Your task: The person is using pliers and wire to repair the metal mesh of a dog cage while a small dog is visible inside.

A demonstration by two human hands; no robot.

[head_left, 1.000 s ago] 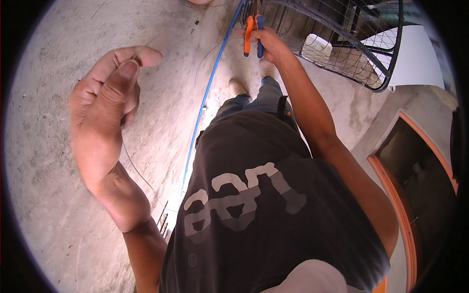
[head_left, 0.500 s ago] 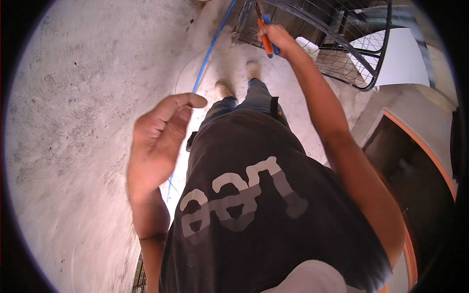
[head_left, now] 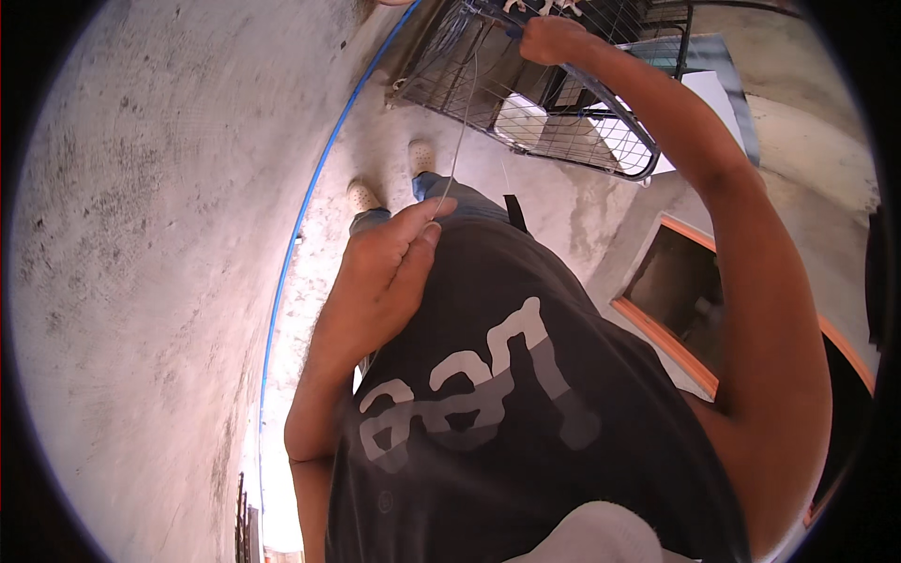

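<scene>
A thin grey wire (head_left: 465,117) is pinched between the thumb and forefinger of my left hand (head_left: 389,272), in front of my dark shirt. From there it runs up toward the black wire cage (head_left: 526,141) at the top. My right arm reaches far forward, with my right hand (head_left: 554,39) closed at the cage's upper edge. It grips pliers (head_left: 513,30), of which only a dark blue bit shows; their jaws cannot be made out. The wire's far end is lost among the cage bars near that hand.
A blue hose (head_left: 324,159) curves along the foot of the rough grey wall (head_left: 160,188) on my left. White sheets (head_left: 718,108) stand behind the cage. Right of me is an orange-framed opening (head_left: 671,281). My light clogs (head_left: 422,155) are on the concrete floor.
My left hand has moved right and up and now holds the wire. My right hand has gone farther forward to the cage with the pliers, whose orange handle is no longer visible.
</scene>
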